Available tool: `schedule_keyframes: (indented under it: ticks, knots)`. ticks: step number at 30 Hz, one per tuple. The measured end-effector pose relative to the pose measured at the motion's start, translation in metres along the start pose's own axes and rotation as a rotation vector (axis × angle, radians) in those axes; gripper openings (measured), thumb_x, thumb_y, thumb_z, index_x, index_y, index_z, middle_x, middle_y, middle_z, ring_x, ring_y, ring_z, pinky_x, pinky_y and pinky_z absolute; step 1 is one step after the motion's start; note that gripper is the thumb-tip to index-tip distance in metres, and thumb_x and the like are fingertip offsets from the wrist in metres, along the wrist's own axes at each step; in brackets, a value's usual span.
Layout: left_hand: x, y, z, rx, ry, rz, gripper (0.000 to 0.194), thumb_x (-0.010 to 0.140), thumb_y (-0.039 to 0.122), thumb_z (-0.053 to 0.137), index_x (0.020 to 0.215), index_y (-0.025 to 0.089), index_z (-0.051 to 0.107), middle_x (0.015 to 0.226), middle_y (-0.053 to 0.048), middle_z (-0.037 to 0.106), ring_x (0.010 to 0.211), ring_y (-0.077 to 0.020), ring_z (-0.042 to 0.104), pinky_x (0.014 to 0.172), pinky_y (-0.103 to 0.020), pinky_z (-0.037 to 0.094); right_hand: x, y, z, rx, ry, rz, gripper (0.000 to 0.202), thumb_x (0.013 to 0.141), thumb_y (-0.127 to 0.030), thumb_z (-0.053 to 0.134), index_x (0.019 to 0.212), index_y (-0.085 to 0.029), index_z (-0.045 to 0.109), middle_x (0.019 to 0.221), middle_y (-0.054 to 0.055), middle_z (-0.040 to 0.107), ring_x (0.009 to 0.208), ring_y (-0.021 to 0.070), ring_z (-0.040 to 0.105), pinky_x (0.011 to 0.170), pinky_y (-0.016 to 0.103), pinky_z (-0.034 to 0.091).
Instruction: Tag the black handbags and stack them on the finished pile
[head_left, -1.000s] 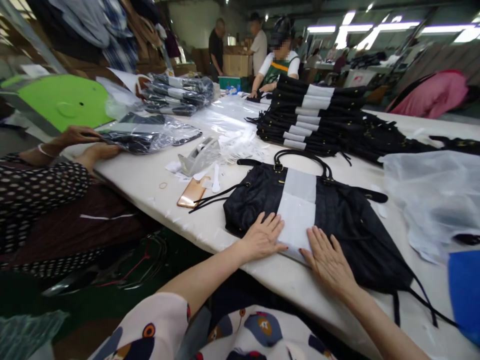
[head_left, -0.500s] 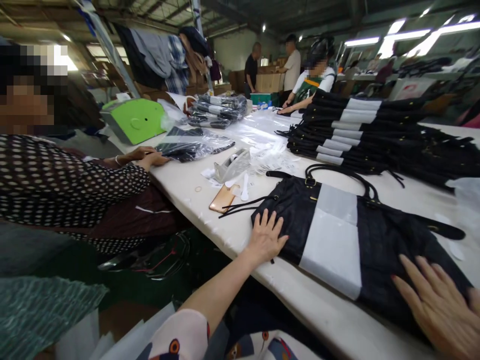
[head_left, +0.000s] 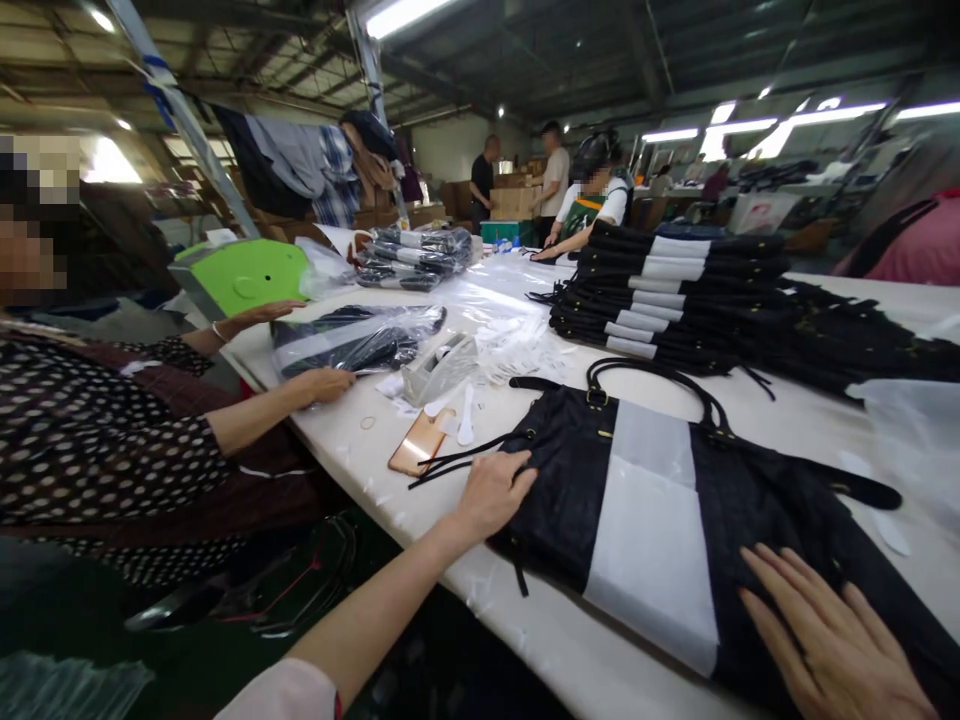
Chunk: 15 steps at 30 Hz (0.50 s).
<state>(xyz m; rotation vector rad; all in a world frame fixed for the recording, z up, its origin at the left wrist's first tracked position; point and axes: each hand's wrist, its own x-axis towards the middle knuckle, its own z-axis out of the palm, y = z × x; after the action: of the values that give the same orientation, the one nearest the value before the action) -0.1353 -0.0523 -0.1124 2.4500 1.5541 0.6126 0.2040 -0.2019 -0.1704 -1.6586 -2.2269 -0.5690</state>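
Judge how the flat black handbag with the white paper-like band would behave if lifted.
The black handbag would probably sag, since its body lies flat and creased. Its thin black cords would likely dangle, as they trail loosely. The black handles look firmer, holding an arch.

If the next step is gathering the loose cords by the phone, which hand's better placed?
Left, likely. The left hand is at the bag's corner beside the cords; the right hand is beyond the white band.

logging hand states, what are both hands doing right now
Left hand: fingers curled at the left end of the black bag; grip cannot be told.
Right hand: open, fingers spread over the bag's right side.
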Motion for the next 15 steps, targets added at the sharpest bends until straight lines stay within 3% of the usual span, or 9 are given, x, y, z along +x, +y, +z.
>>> schedule_keyframes:
  ticks: [3, 6, 10, 15]
  knots:
    - [0.045, -0.020, -0.010, 0.047, 0.063, -0.120, 0.025, 0.085, 0.030, 0.042, 0.098, 0.023, 0.063, 0.099, -0.002, 0.066, 0.096, -0.0163, 0.057, 0.087, -0.032, 0.041, 0.022, -0.023, 0.007, 0.009, 0.060, -0.183, 0.038, 0.076, -0.017, 0.034, 0.097, -0.025, 0.064, 0.126, 0.005, 0.051, 0.126, 0.0316, 0.032, 0.092, 0.055, 0.031]
    - [0.096, -0.043, -0.007, 0.102, 0.054, -0.233, 0.026, 0.084, 0.026, 0.042, 0.095, 0.023, 0.065, 0.099, -0.002, 0.066, 0.096, -0.0163, 0.057, 0.085, -0.028, 0.041, 0.030, -0.038, 0.015, -0.032, 0.102, -0.229, 0.039, 0.075, -0.016, 0.036, 0.101, -0.028, 0.062, 0.123, 0.004, 0.054, 0.119, 0.0308, 0.040, 0.086, 0.051, 0.035]
    - [0.162, -0.062, 0.004, 0.138, 0.051, -0.327, 0.029, 0.083, 0.025, 0.041, 0.100, 0.021, 0.064, 0.102, -0.005, 0.065, 0.097, -0.0188, 0.057, 0.081, -0.027, 0.042, 0.031, -0.040, 0.020, -0.071, 0.084, -0.143, 0.043, 0.078, -0.022, 0.036, 0.116, -0.028, 0.054, 0.119, 0.003, 0.057, 0.110, 0.0265, 0.049, 0.085, 0.044, 0.036]
    - [0.234, -0.065, 0.020, 0.171, 0.040, -0.369, 0.037, 0.084, 0.024, 0.035, 0.113, 0.018, 0.057, 0.114, -0.006, 0.060, 0.105, -0.0169, 0.053, 0.086, -0.024, 0.039, 0.030, -0.035, 0.034, -0.088, 0.122, -0.055, 0.057, 0.081, -0.033, 0.038, 0.136, -0.023, 0.031, 0.117, 0.005, 0.058, 0.100, 0.0248, 0.057, 0.082, 0.040, 0.035]
